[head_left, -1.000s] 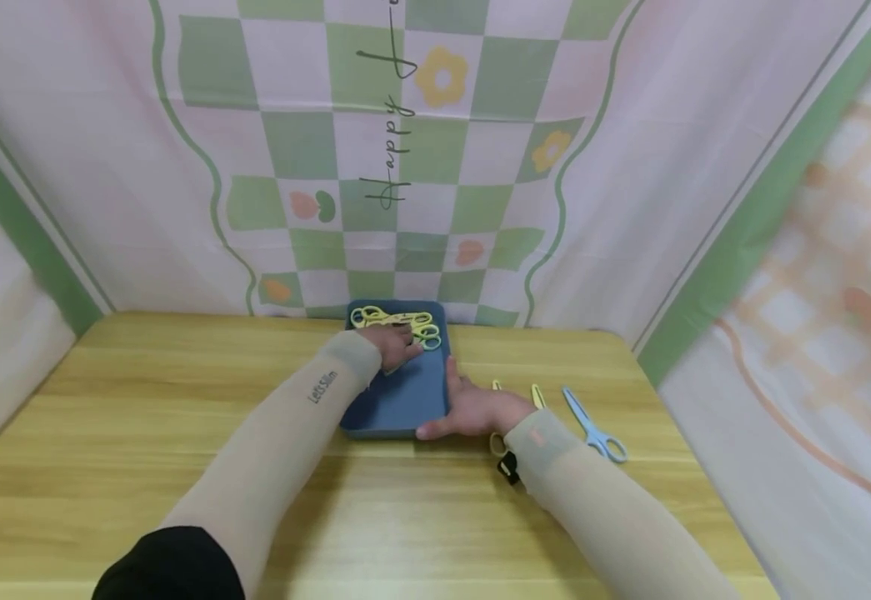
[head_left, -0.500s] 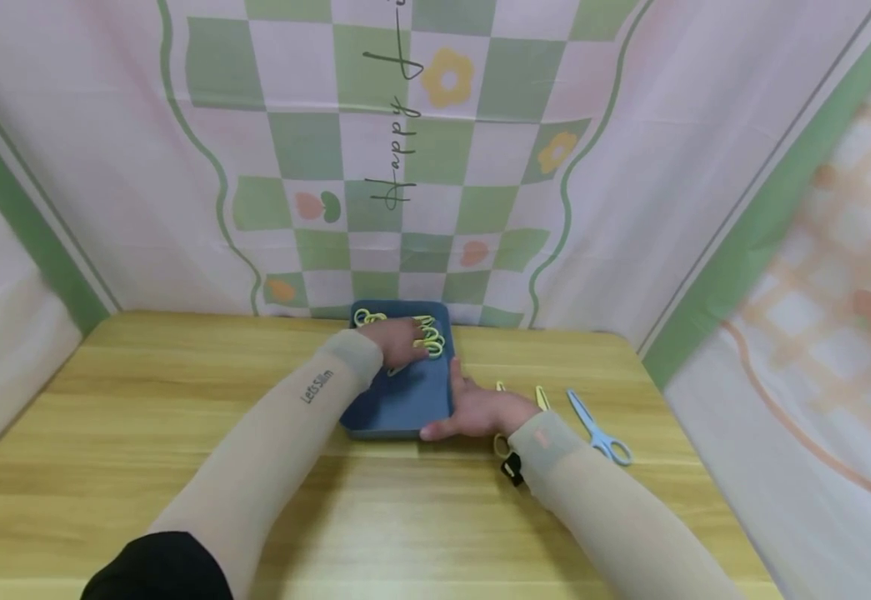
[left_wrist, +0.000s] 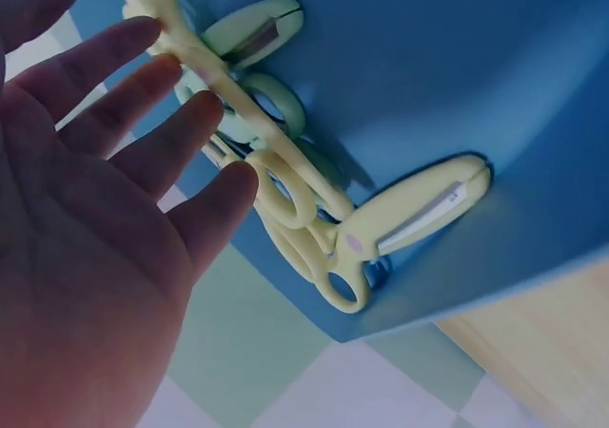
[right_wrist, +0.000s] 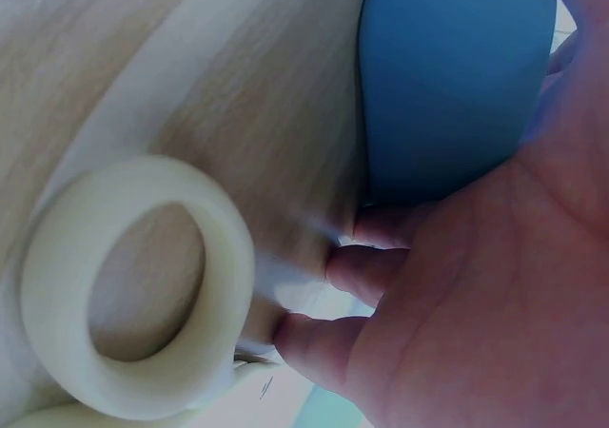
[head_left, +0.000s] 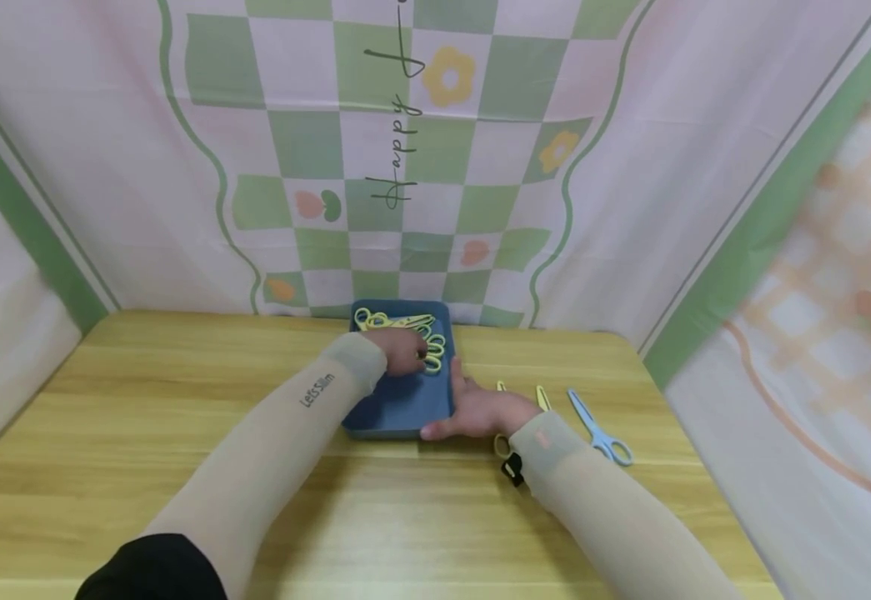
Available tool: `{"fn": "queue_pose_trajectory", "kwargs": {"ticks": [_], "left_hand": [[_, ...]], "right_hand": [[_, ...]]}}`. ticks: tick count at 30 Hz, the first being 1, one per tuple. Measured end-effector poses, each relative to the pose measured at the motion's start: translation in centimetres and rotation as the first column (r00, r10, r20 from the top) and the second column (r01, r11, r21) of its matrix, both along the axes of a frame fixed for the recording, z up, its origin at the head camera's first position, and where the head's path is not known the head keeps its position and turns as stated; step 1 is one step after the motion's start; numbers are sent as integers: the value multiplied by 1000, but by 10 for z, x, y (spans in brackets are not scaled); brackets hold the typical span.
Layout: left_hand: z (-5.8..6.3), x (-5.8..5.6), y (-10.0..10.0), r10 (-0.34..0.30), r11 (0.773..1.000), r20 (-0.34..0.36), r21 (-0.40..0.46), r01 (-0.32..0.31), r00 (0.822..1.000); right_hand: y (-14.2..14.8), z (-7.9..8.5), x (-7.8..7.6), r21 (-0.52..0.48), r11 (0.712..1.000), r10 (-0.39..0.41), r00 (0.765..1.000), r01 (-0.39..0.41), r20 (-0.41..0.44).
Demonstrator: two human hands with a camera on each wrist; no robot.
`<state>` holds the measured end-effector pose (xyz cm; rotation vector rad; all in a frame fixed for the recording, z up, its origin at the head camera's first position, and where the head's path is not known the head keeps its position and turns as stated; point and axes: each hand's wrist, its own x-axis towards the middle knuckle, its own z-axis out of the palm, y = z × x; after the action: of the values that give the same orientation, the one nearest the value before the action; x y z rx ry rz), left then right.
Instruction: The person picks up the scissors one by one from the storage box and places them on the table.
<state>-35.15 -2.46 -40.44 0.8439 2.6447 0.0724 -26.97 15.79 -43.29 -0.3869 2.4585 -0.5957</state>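
Inside a blue tray [head_left: 386, 412], several yellow and green scissors [head_left: 397, 320] lie bunched at the far end. My left hand [head_left: 399, 350] is over them, palm toward the pile. In the left wrist view its nearly straight fingers [left_wrist: 205, 209] reach the handles of yellow scissors [left_wrist: 409, 209], with green scissors [left_wrist: 252, 33] behind. My right hand [head_left: 476, 410] rests against the tray's right side near the front corner, thumb along the front wall and fingers along the side. A cream scissors handle loop [right_wrist: 133, 285] lies near its fingertips in the right wrist view.
Blue scissors [head_left: 598, 432] and yellow scissors [head_left: 543, 397] lie right of the tray on the wooden table [head_left: 202, 400], partly behind my right forearm. A small black item [head_left: 513, 469] sits by the right wrist. A checkered cloth [head_left: 435, 150] hangs behind the table.
My left hand has drawn slightly toward me over the pile, and the scissors at its right have shifted nearer in the tray. My right hand stays at the tray's corner.
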Motion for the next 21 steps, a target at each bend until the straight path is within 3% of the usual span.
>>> {"fn": "queue_pose_trajectory", "kwargs": {"ticks": [5,12,17,21], "left_hand": [[1,6,3,-9,1000,-5,-3,9,1000],[8,16,5,-45,999,51,6,45,998],[10,19,7,-94,996,51,14,93,994],[8,19,9,-86,996,39,26,85,996]], "right_hand": [[1,-1,-1,-9,1000,17,1000,-17,3],[1,-5,-4,4,1000,-1,1000,1,-7],[0,-3,-3,12,1000,-6,1000,6,-9],[0,-1,-1,32,999,-1,1000,1,-10]]}}
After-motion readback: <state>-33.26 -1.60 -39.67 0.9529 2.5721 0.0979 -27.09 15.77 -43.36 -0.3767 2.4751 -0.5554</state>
